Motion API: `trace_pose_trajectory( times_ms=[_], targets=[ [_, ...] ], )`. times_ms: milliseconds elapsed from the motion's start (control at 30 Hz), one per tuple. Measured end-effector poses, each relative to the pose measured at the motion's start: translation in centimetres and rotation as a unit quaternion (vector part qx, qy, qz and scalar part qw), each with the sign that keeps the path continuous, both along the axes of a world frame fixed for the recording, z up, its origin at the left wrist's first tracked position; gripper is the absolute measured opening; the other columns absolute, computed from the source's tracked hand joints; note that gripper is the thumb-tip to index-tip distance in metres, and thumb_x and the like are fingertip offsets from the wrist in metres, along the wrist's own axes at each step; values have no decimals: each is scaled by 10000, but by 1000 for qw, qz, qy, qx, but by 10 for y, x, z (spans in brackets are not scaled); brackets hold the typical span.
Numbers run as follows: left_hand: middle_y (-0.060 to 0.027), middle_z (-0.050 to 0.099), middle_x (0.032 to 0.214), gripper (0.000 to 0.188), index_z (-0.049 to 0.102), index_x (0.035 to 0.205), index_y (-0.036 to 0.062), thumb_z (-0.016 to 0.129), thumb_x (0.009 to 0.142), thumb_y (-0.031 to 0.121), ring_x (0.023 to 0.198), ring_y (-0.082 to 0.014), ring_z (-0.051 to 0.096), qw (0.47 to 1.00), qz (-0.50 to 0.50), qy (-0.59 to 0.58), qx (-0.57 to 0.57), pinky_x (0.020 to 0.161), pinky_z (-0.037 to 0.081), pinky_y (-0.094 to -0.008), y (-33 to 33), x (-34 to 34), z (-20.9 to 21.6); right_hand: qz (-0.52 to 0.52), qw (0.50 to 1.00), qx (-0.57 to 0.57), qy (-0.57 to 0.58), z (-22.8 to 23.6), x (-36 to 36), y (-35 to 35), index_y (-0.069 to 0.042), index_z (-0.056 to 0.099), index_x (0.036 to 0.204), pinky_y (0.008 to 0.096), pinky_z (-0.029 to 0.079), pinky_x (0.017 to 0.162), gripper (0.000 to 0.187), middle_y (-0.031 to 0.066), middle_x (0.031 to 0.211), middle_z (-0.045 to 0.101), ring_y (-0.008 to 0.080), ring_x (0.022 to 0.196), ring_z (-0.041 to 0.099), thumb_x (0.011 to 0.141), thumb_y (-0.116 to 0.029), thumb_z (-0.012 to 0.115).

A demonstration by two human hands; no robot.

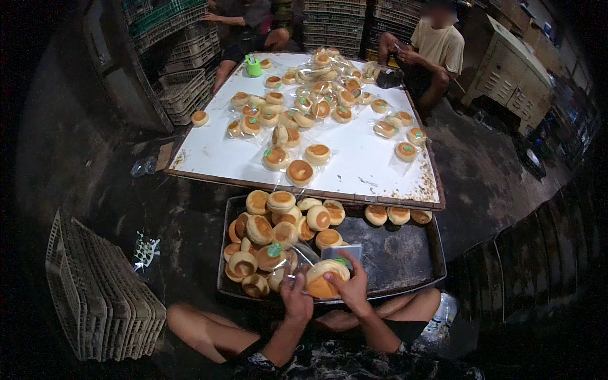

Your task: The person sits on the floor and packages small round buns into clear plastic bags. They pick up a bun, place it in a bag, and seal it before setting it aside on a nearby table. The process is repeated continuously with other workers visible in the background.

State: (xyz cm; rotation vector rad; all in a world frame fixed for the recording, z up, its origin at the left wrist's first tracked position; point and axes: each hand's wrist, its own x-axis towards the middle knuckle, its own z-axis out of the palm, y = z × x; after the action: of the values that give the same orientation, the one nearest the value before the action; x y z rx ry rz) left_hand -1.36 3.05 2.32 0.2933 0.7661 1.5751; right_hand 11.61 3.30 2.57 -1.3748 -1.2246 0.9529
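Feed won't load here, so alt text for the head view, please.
A person's right hand holds a round bun at the near edge of a black tray, the left hand close beside it near clear plastic. Buns crowd the tray's left side; beyond, bagged buns lie across a white table, with two other people at its far end.

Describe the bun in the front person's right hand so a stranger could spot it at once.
Find the white table, then the dark metal tray just before it. Over the tray's near side, the right hand grips a round bun with pale sides and an orange-brown face. Unlike the heaped buns to its left, it is held in the hand.
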Motion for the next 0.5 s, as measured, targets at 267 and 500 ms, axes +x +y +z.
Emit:
trace_pose_trajectory(
  times_ms=[267, 500],
  targets=[
    [-152, 533, 1051, 667, 107, 1342, 72, 504, 811, 0, 996, -209, 506, 994, -35, 96, 27, 898, 384, -347, -2, 7, 7, -135, 986, 71, 68, -9, -9, -11, -17, 457, 1115, 343, 356, 914, 591, 143, 1114, 501, 250, 1063, 456, 629, -172, 757],
    [-155, 526, 1042, 693, 101, 1333, 44, 511, 781, -43, 981, -197, 510, 989, -40, 129, 59, 874, 397, -322, 3, 13, 28, -186, 970, 130, 84, -9, -18, -33, -18, 378, 1163, 326, 409, 854, 655, 163, 1157, 437, 241, 1047, 450, 635, -133, 749]
  ],
)
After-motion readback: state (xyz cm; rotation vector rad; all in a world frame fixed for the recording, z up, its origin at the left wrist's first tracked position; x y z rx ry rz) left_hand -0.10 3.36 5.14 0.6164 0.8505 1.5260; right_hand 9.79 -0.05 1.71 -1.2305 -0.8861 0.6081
